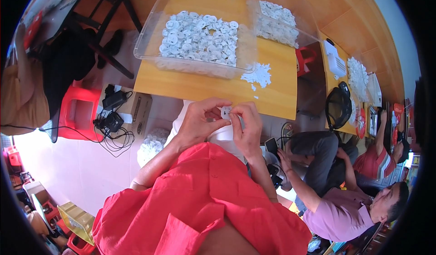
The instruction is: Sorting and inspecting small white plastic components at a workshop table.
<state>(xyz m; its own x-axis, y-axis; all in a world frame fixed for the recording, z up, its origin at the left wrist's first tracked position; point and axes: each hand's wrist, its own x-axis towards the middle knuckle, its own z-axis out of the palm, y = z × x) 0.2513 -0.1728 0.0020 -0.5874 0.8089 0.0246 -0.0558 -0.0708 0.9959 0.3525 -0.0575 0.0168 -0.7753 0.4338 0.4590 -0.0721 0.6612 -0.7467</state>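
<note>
Between my two hands, just off the table's front edge, is a small white round plastic part (225, 113) with dark openings in it. My left hand (203, 119) grips its left side between thumb and fingers. The fingertips of my right hand (246, 125) pinch its right side. Beyond my hands, a clear plastic bin (150, 41) on the yellow table (181, 83) holds many similar white round parts (200, 37). Right of the bin lies a loose pile of small white pieces (259, 75), with a few strays nearer me.
A second clear bin (290, 21) with white parts stands back right. At left are a red stool (75, 114) and a cardboard box (140, 112) with black adapters and cables (113, 119). A clear bag (152, 146) sits on the floor. People sit close by on both sides.
</note>
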